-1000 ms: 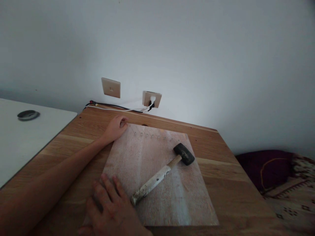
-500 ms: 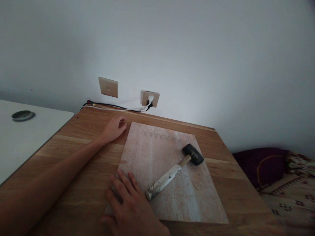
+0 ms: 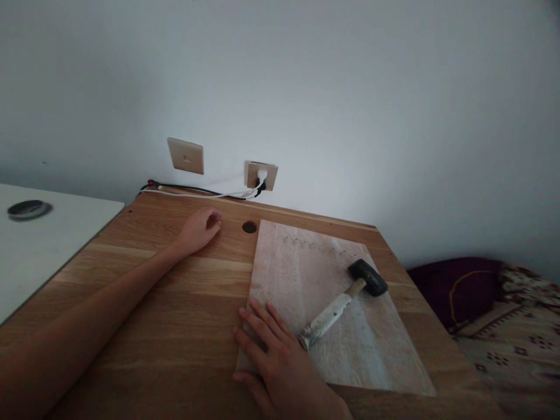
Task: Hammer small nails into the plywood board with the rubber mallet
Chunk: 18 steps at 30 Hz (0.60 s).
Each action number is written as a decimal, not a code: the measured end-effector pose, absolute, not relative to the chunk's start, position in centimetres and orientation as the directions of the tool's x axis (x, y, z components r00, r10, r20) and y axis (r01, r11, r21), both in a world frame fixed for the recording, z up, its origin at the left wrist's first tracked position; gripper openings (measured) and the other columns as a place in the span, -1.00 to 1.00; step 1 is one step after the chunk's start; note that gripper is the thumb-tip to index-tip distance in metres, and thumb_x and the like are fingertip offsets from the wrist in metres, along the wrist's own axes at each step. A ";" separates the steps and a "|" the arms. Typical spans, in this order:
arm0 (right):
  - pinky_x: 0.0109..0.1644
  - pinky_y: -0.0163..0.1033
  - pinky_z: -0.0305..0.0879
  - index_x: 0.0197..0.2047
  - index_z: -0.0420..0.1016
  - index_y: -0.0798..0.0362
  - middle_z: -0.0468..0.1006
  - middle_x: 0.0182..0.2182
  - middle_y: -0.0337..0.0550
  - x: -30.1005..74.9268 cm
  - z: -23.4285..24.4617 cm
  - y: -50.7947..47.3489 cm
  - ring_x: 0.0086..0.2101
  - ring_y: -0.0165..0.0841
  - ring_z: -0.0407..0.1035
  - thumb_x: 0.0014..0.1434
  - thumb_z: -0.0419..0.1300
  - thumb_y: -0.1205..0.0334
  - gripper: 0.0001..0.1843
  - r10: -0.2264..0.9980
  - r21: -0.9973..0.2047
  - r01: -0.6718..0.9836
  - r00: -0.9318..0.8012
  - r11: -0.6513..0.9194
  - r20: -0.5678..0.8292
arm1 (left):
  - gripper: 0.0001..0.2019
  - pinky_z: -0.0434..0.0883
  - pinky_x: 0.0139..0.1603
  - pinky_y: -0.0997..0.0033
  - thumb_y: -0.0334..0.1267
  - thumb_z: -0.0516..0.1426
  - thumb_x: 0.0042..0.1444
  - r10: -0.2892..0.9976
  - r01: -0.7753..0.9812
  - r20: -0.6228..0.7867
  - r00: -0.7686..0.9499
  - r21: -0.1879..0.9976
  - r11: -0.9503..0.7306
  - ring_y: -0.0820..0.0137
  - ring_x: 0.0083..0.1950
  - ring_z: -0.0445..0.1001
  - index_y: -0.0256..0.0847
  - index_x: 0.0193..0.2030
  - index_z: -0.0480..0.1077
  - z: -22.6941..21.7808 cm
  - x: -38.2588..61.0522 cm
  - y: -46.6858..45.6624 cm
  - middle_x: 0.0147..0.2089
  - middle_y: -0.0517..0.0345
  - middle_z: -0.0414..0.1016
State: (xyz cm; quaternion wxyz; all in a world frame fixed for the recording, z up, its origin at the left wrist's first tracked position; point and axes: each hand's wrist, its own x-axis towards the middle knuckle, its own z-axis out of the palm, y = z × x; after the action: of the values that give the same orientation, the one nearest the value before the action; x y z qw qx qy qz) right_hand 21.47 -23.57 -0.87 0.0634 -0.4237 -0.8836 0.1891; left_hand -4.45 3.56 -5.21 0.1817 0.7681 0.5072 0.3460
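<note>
My right hand (image 3: 280,356) lies with fingers spread on the left part of a pale wooden board (image 3: 280,280). On that board rests a mallet (image 3: 326,321), with a black head at the upper right and a worn white-painted handle whose end is close to my right hand. A row of small nails (image 3: 312,242) runs along the board's far edge. To the left of the board, my left hand (image 3: 199,232) rests on the table with its fingers curled in. What it holds, if anything, is hidden.
The wooden table (image 3: 184,303) has a round dark hole (image 3: 249,227) beside the board. Cables (image 3: 205,191) run along the back to a wall socket (image 3: 261,175). A white table (image 3: 56,245) with a dark round object stands left; a patterned cloth (image 3: 516,344) lies right.
The board, with the mallet on it, has slid right along with my right hand. This has uncovered the hole in the table. My left hand has barely moved and its fingers look more curled.
</note>
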 end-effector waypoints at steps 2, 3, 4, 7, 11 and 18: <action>0.63 0.15 -0.06 0.53 0.28 -0.01 0.11 0.60 -0.10 22.5 -1.0 -23.6 0.58 -0.13 -0.15 0.45 0.26 0.12 -0.35 0.782 -0.376 0.736 -0.621 0.563 -0.046 | -0.80 0.56 0.20 0.00 -0.15 0.10 0.17 0.904 0.651 0.343 0.255 0.631 -0.422 0.09 0.03 0.64 -0.14 -0.13 0.46 -5.2 -4.5 3.6 -0.02 -0.08 0.67; 0.63 0.15 -0.05 0.53 0.28 -0.02 0.11 0.60 -0.10 23.0 -1.0 -23.7 0.58 -0.13 -0.14 0.46 0.25 0.15 -0.36 0.789 -0.367 0.743 -0.613 0.560 -0.039 | -0.80 0.56 0.20 0.00 -0.15 0.10 0.17 0.903 0.651 0.341 0.260 0.629 -0.425 0.09 0.02 0.64 -0.14 -0.13 0.46 -5.2 -4.5 3.6 -0.02 -0.08 0.67; 0.62 0.16 -0.03 0.53 0.29 -0.02 0.12 0.59 -0.10 23.4 -1.0 -23.7 0.58 -0.13 -0.12 0.46 0.24 0.17 -0.37 0.794 -0.356 0.749 -0.607 0.559 -0.030 | -0.80 0.56 0.19 -0.01 -0.16 0.10 0.17 0.902 0.652 0.342 0.264 0.626 -0.428 0.09 0.02 0.64 -0.14 -0.13 0.46 -5.2 -4.5 3.6 -0.02 -0.08 0.67; 0.60 0.21 0.05 0.50 0.34 0.02 0.17 0.57 -0.03 24.5 -1.1 -23.7 0.56 -0.09 -0.08 0.48 0.21 0.18 -0.43 0.804 -0.318 0.767 -0.595 0.558 -0.024 | -0.80 0.56 0.19 -0.01 -0.15 0.10 0.17 0.898 0.657 0.346 0.271 0.616 -0.435 0.10 0.00 0.64 -0.13 -0.13 0.46 -5.4 -4.7 3.7 -0.02 -0.07 0.67; 0.57 0.24 0.10 0.50 0.34 0.04 0.18 0.56 0.01 26.1 -1.3 -23.9 0.56 -0.06 -0.07 0.49 0.19 0.14 -0.43 0.801 -0.279 0.770 -0.599 0.573 -0.009 | -0.79 0.56 0.18 0.02 -0.13 0.10 0.17 0.898 0.658 0.350 0.268 0.614 -0.436 0.11 0.00 0.64 -0.12 -0.13 0.46 -5.6 -4.9 3.8 -0.04 -0.06 0.68; 0.57 0.21 0.12 0.55 0.26 0.00 0.18 0.57 0.01 29.3 -2.1 -24.7 0.55 -0.06 -0.04 0.47 0.22 0.17 -0.35 0.796 -0.249 0.766 -0.604 0.592 0.034 | -0.81 0.56 0.18 0.02 -0.15 0.11 0.15 0.898 0.657 0.353 0.261 0.617 -0.433 0.11 -0.02 0.64 -0.11 -0.15 0.47 -5.4 -4.7 3.8 -0.05 -0.03 0.69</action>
State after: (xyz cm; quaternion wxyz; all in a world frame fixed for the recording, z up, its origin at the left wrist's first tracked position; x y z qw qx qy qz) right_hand 29.33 -24.72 -2.09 0.0711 -0.4392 -0.8894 0.1049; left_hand -4.74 3.76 -5.39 0.1763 0.7743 0.5022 0.3422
